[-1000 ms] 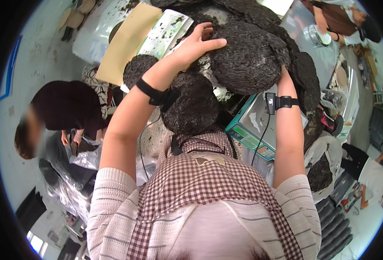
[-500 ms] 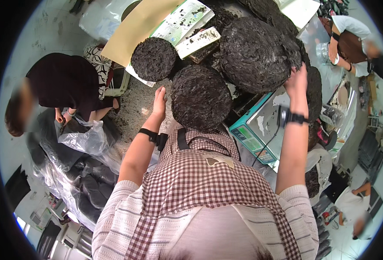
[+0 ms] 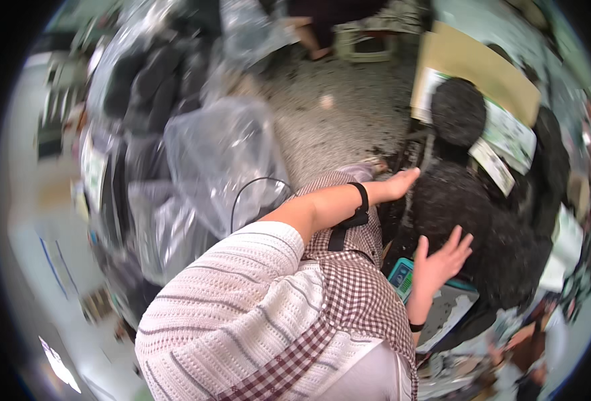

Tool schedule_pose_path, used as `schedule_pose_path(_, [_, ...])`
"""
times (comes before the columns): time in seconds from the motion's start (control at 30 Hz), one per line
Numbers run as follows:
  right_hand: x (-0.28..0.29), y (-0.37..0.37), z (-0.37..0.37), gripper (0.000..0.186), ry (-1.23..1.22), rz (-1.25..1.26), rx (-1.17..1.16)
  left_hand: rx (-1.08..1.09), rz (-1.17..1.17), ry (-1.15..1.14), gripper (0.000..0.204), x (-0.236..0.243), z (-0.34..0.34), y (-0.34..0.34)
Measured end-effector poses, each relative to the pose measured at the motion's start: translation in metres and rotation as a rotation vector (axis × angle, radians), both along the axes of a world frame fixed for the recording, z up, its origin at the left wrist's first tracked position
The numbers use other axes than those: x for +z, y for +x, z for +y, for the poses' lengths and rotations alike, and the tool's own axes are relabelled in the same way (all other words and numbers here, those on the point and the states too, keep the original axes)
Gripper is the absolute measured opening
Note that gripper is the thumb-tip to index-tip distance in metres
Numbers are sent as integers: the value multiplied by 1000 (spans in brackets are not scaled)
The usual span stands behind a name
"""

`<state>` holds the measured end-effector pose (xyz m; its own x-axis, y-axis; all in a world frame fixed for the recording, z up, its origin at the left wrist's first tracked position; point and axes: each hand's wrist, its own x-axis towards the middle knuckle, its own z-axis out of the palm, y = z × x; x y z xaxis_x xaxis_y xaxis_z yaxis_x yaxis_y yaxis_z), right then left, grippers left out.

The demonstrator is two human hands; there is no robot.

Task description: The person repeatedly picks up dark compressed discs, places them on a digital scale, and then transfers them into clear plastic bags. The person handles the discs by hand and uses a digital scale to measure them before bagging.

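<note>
A rough black round cake (image 3: 446, 204), its material unclear, lies in front of me to the right. At its near left edge is my left hand (image 3: 401, 184), fingers stretched out; whether it touches the cake I cannot tell. My right hand (image 3: 442, 262) is spread open beside the same cake, over the teal scale (image 3: 401, 278) with a green display. A smaller black cake (image 3: 458, 112) sits beyond, on printed sheets. Another large black cake (image 3: 515, 250) is to the right, blurred, above the scale's metal plate (image 3: 466, 306).
Clear plastic bags (image 3: 232, 154) and dark wrapped rolls (image 3: 155, 83) fill the left side. Tan cardboard (image 3: 479, 70) and a white block (image 3: 491, 166) are by the small cake. A person (image 3: 309, 40) sits at the far side near a pale stool (image 3: 366, 47).
My view has swung left, so the cakes appear farther right and the picture is smeared. My right hand has come off the large cake toward the nearer one, fingers spread.
</note>
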<state>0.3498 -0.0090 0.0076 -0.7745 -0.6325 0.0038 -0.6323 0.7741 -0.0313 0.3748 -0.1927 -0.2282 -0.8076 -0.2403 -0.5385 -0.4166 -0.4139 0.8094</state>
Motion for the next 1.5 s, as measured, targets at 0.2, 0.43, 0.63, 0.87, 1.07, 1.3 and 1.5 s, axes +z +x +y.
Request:
schedule_pose_path(0.2, [20, -90, 25, 82, 108, -50, 67, 71, -111, 36, 48, 20, -19, 169])
schedule_pose_path(0.43, [54, -195, 39, 75, 146, 198, 255, 1450, -1027, -229, 42, -40, 75, 503])
schedule_pose_path(0.63, [44, -81, -123, 44, -205, -403, 700, 1726, -1383, 208, 54, -75, 204, 601])
schedule_pose_path(0.87, [-73, 231, -228, 50, 437, -763, 1743, 1902, -908, 210, 94, -95, 169, 578])
schedule_pose_path(1.07, [-212, 398, -253, 81, 695, -506, 2036, 1932, -965, 345, 112, -129, 134, 525])
schedule_pose_path(1.3, [-363, 410, -288, 92, 915, 263, 2363, 2254, -55, 664, 53, -123, 144, 507])
schedule_pose_path(1.5, [-273, 408, -341, 38, 997, -658, 2073, 1889, -695, 56, 56, -74, 260, 532])
